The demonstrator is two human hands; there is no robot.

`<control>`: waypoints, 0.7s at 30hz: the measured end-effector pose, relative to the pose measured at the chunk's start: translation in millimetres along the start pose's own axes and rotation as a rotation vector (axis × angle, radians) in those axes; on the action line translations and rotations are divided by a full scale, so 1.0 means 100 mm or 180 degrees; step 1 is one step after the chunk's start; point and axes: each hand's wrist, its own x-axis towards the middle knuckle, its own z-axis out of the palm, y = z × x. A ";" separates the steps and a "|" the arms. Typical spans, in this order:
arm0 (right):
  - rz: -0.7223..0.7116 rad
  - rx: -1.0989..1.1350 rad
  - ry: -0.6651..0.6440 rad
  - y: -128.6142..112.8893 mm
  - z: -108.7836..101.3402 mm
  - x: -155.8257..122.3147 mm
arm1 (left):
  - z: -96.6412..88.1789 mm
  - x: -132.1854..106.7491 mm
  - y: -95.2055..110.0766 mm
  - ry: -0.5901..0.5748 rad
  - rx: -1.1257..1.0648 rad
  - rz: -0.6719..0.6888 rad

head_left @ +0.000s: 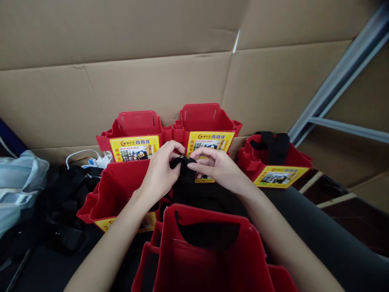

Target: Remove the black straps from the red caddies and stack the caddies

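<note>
Centre of the frame, just above the nearest red plastic bin, you've got a black webbing strap between both hands. Left hand: fingers curled, thumb and fingertips pinched on the strap. Right hand: thumb and index nipping it from the other side, other fingers loosely bent. Two-sided pinch probably steadies floppy webbing near the small shiny fitting. Held bit runs crosswise, then folds; long axis drops toward frame bottom. Bin, lower centre, mouth up toward you, black band along its far inside wall; likely set close for reach. Can't tell whether band and strap join.
</note>
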 end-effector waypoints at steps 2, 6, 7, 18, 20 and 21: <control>0.0026 -0.0075 -0.0002 0.00 -0.01 0.00 | 0.00 0.00 -0.01 0.0085 0.0011 -0.0026; -0.0001 0.0024 0.0030 0.02 0.00 0.01 | -0.01 0.00 -0.01 0.0123 0.0043 -0.0043; 0.0009 0.0078 0.0028 0.03 0.01 0.01 | -0.01 0.00 -0.01 0.0121 0.0068 -0.0033; -0.0396 -0.0185 0.0104 0.15 0.05 0.07 | 0.01 0.00 -0.01 -0.0022 -0.0107 -0.0215; -0.0402 -0.0433 0.0125 0.16 0.04 0.07 | 0.01 0.00 -0.02 -0.0220 -0.0193 -0.0369; -0.0346 -0.0511 0.0119 0.16 0.03 0.07 | 0.01 0.00 -0.03 -0.0333 -0.0203 -0.0451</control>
